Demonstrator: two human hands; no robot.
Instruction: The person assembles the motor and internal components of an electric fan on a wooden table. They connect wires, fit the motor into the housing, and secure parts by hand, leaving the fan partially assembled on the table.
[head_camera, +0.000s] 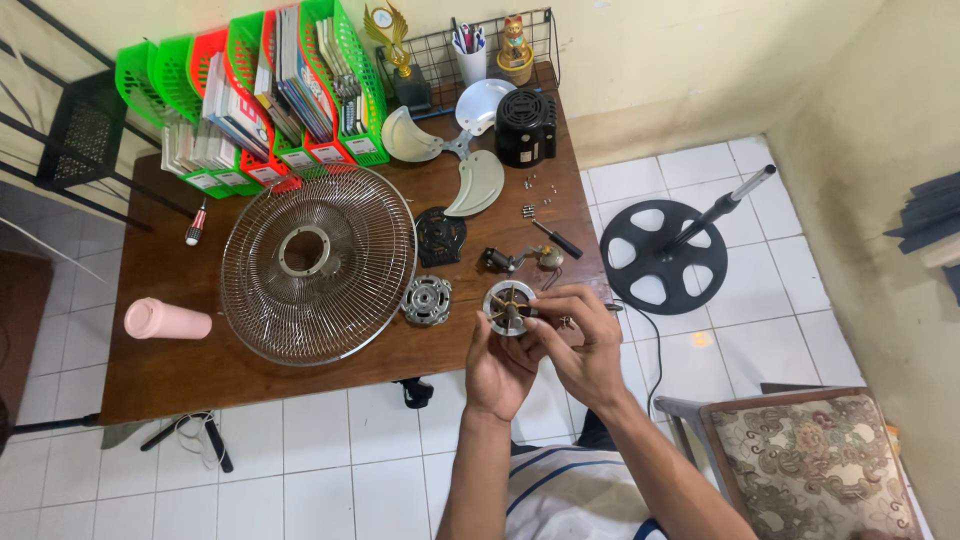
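Head-camera view, looking straight down: a person seated at the near edge of a dark wooden bench (190, 370) holds a round metal fan motor part (508, 307) between both hands, just above the bench's front right corner. The left hand (497, 368) cups the part from below, its fingers closed around the lower rim, while the right hand (580, 340) comes in from the right, its fingertips pinched on the part's edge and centre. The part shows a silvery ring with brass-coloured spokes and a short shaft at its middle. Just to its left on the bench lies a second round motor piece (426, 300), grey and finned, close to but apart from the hands. Beyond that rests a large wire fan guard (318, 262), lying flat and taking up the bench's middle. A black plastic plate (440, 236) sits beside the guard, and a small metal bracket assembly (520, 259) and a black-handled screwdriver (555, 238) lie just behind the hands. Farther back are a pale three-bladed fan blade (455, 150) and a black motor housing (526, 127). A pink bottle (166, 319) lies on its side at the bench's left. A black fan stand base (664, 256) sits on the white tiled floor to the right.
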